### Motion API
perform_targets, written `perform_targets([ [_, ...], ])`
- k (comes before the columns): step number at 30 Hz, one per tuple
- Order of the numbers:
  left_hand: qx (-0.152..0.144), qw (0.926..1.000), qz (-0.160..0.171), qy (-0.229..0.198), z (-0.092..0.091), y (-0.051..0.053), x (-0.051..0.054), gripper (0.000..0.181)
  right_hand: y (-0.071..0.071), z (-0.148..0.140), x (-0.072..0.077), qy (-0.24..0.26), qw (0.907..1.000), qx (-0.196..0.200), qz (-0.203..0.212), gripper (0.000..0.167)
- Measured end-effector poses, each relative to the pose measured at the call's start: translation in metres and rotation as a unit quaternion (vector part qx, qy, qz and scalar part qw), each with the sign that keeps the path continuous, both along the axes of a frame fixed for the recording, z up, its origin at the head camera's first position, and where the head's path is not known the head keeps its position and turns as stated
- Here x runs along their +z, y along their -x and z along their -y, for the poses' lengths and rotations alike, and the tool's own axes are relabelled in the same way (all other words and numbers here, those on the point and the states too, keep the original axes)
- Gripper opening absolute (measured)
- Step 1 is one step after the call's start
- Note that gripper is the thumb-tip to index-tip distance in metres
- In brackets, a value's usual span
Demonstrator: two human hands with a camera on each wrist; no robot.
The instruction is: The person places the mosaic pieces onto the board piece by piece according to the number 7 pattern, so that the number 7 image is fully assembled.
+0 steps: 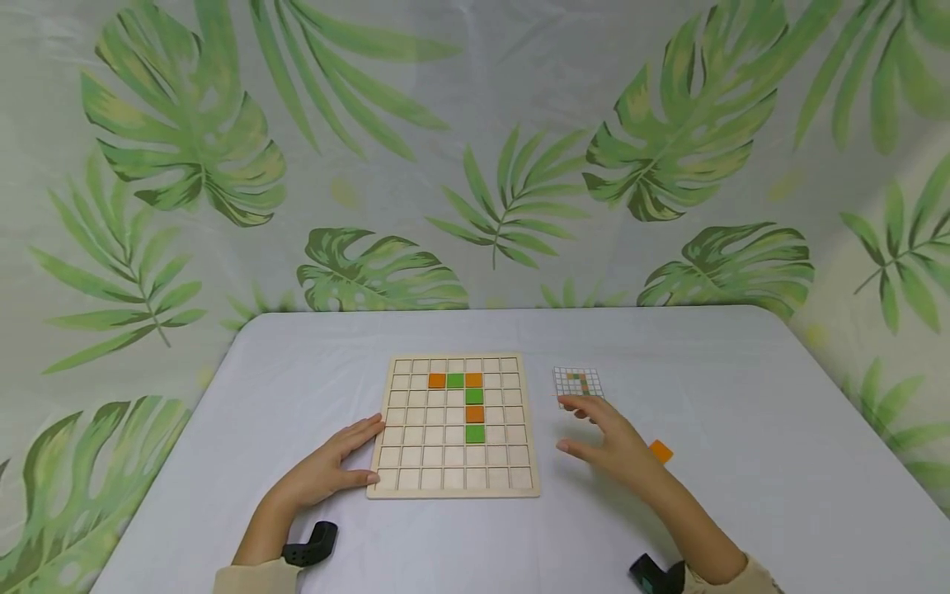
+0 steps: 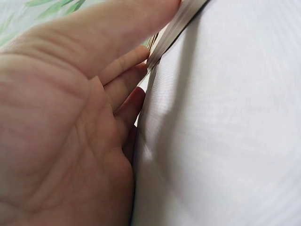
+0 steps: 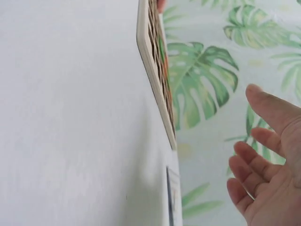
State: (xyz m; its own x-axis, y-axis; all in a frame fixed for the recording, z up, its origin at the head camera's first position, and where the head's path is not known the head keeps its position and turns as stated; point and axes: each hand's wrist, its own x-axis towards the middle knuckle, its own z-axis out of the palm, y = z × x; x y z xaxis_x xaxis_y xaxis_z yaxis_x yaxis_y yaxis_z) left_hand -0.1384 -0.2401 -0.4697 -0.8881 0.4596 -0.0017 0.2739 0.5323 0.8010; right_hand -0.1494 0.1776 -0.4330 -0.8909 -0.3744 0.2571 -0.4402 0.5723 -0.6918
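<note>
A wooden grid board (image 1: 423, 478) lies on the white table, with several orange and green square tiles (image 1: 474, 397) set in its cells in a row and a column. My left hand (image 1: 326, 466) touches the board's left edge with fingertips and thumb; the left wrist view shows the fingers (image 2: 124, 70) along that edge. To the right of the board my right hand (image 1: 604, 441) hovers above the table, fingers spread and nothing between them. Beyond its fingertips lies a small pattern card (image 1: 571, 375), partly covered by the hand. One loose orange tile (image 1: 662, 450) lies beside the right wrist.
The white cloth-covered table (image 1: 742, 396) ends at a rear edge in front of a leaf-print backdrop (image 1: 512, 206). Black wrist cameras (image 1: 315, 544) sit on both wrists. In the right wrist view the board (image 3: 157, 80) stands out with its raised rim.
</note>
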Motion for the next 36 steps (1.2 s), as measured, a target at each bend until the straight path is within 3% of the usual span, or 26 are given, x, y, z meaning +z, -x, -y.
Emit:
perform_targets([
  [5, -0.001, 1.0000, 0.003, 0.005, 0.000, 0.000, 0.001, 0.073, -0.011, -0.042, -0.001, -0.029, 0.9981, -0.051, -0.017, 0.062],
  [15, 0.001, 0.9999, 0.000, 0.013, 0.000, 0.001, 0.000, 0.074, -0.030, -0.094, -0.018, -0.063, 0.9910, -0.118, 0.005, 0.056],
  [21, 0.009, 0.9998, 0.012, 0.017, 0.000, 0.000, 0.000, 0.076, -0.029, -0.106, -0.029, -0.079, 0.9884, -0.129, -0.010, 0.050],
  [28, 0.007, 0.9998, 0.006, 0.015, 0.000, 0.000, -0.001, 0.075, -0.025, -0.113, -0.037, -0.107, 0.9835, -0.146, 0.012, 0.037],
  [36, 0.007, 0.9998, 0.009, 0.017, 0.000, 0.001, -0.001, 0.075, -0.021, -0.102, -0.028, -0.109, 0.9844, -0.138, 0.009, 0.031],
])
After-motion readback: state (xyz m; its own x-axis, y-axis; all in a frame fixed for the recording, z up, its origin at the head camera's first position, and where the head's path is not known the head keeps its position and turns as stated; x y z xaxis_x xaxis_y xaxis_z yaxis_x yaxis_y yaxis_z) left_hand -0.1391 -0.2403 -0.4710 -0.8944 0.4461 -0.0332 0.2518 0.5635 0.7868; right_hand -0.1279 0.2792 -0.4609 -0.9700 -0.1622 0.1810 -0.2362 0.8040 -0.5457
